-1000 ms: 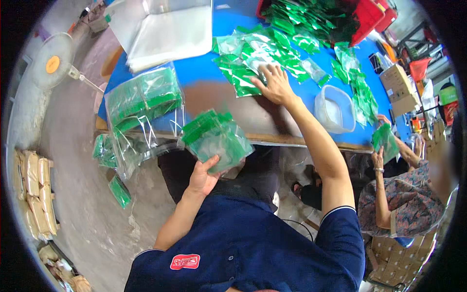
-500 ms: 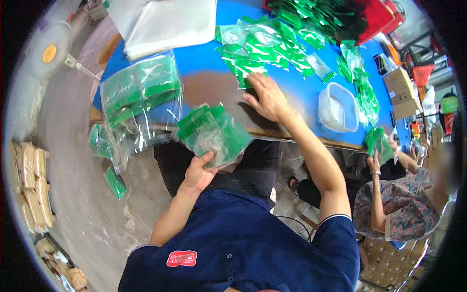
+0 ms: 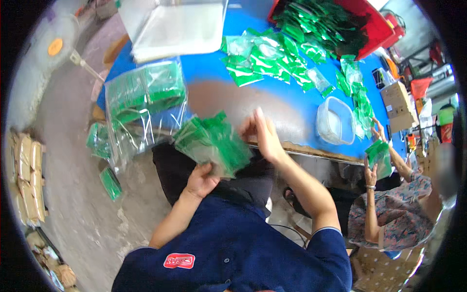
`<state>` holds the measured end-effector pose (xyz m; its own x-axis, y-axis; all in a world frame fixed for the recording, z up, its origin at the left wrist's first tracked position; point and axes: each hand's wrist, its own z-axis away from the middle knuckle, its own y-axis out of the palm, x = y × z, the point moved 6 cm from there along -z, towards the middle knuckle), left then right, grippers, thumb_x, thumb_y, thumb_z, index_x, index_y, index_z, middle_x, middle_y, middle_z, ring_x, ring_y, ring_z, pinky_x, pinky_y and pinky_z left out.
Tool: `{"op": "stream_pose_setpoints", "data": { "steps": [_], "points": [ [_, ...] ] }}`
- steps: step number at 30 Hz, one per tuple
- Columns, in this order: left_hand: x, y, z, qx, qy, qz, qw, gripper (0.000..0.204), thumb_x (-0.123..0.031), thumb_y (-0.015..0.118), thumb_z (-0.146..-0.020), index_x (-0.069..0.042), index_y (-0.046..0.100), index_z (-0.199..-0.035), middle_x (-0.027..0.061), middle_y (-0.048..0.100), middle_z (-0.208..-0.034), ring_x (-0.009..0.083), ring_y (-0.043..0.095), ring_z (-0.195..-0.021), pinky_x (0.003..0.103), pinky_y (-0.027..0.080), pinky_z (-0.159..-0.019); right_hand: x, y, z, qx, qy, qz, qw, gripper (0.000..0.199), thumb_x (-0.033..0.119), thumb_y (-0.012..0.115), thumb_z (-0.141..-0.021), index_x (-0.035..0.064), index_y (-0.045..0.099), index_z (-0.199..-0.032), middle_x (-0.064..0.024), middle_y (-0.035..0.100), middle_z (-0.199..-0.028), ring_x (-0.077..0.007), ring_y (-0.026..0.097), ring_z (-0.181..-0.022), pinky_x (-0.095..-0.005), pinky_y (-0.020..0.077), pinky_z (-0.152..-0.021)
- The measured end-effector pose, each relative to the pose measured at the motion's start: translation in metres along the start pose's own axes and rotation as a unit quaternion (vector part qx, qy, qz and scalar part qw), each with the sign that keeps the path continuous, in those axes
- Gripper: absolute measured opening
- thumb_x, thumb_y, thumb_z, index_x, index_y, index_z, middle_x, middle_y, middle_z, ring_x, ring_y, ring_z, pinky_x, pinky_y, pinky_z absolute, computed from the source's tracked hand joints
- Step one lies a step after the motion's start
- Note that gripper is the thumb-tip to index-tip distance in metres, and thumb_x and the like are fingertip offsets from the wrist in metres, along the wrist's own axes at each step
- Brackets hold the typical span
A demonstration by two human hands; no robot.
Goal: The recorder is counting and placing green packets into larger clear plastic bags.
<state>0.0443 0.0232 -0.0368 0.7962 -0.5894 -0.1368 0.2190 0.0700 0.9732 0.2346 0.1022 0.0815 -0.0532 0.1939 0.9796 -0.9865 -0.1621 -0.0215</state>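
My left hand (image 3: 202, 180) is closed on the lower edge of a fanned stack of flat green-and-clear plastic packets (image 3: 206, 143), held over my lap at the table's front edge. My right hand (image 3: 262, 136) is just to the right of the stack, its forefinger pointing up. Its other fingers are smeared by motion near a blurred green packet edge, so whether they grip it is unclear. Further back on the blue table (image 3: 204, 68) spreads a loose pile of similar green packets (image 3: 272, 53). A large clear bag filled with green packets (image 3: 146, 90) lies to the left.
Clear plastic sheets or bags (image 3: 180, 34) are stacked at the back left. A red crate (image 3: 377, 36) of green packets stands at the back. Right of centre is a clear plastic tub (image 3: 335, 121). At the right, a co-worker (image 3: 389, 209) handles another green packet.
My right hand has drawn back from the loose pile toward the stack in my left hand. The co-worker's far hand has moved up toward the packets on the table.
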Motion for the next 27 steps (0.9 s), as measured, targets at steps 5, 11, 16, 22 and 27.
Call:
{"op": "stream_pose_setpoints", "data": {
  "steps": [5,11,16,22,27],
  "points": [
    [-0.012,-0.009,0.022,0.003,0.006,-0.079,0.997,0.061,-0.007,0.074,-0.086,-0.007,0.047,-0.141,0.0089,0.057,-0.139,0.0274,0.052,-0.132,0.045,0.041,-0.113,0.022,-0.006,-0.085,-0.115,-0.175,0.586,0.783,0.092,0.06,0.057,-0.09,-0.0111,0.036,-0.144,-0.0353,0.035,-0.149,-0.0466,0.028,-0.145,-0.0505,0.0242,-0.12],
    [-0.025,0.019,0.032,0.075,0.009,-0.156,0.985,0.08,-0.021,0.079,-0.084,-0.007,0.037,-0.15,0.0102,0.048,-0.147,0.0298,0.043,-0.138,0.051,0.032,-0.117,-0.015,0.052,0.036,-0.068,-0.345,0.585,0.73,0.072,0.02,0.076,-0.071,0.0004,0.049,-0.135,-0.0204,0.054,-0.126,-0.038,0.05,-0.126,-0.049,0.0397,-0.108],
    [-0.015,0.013,0.014,-0.097,-0.021,-0.041,0.994,0.073,-0.017,0.078,-0.082,-0.008,0.044,-0.146,0.0105,0.05,-0.146,0.0323,0.042,-0.139,0.055,0.026,-0.12,0.006,0.013,0.053,-0.125,-0.123,0.04,0.984,0.03,0.025,0.063,-0.098,-0.0048,0.063,-0.102,-0.0199,0.069,-0.085,-0.0244,0.068,-0.076,-0.0348,0.0522,-0.07],
    [-0.013,0.004,0.004,-0.083,0.039,-0.079,0.993,0.065,-0.016,0.071,-0.086,-0.005,0.043,-0.144,0.015,0.048,-0.147,0.0395,0.041,-0.139,0.067,0.031,-0.114,0.049,-0.07,-0.085,-0.219,-0.176,0.314,0.907,0.063,0.054,0.062,-0.091,0.0031,0.058,-0.128,-0.027,0.063,-0.118,-0.0379,0.063,-0.103,-0.0461,0.0505,-0.087],
    [-0.006,-0.015,0.007,-0.066,0.039,-0.119,0.99,0.067,-0.018,0.067,-0.089,-0.004,0.036,-0.147,0.0181,0.045,-0.149,0.0439,0.041,-0.137,0.07,0.033,-0.111,0.023,-0.152,-0.184,-0.276,-0.019,0.558,0.782,0.103,0.084,0.054,-0.076,0.0193,0.034,-0.154,-0.0295,0.026,-0.157,-0.0522,0.024,-0.143,-0.0676,0.0191,-0.113]
  ]
}}
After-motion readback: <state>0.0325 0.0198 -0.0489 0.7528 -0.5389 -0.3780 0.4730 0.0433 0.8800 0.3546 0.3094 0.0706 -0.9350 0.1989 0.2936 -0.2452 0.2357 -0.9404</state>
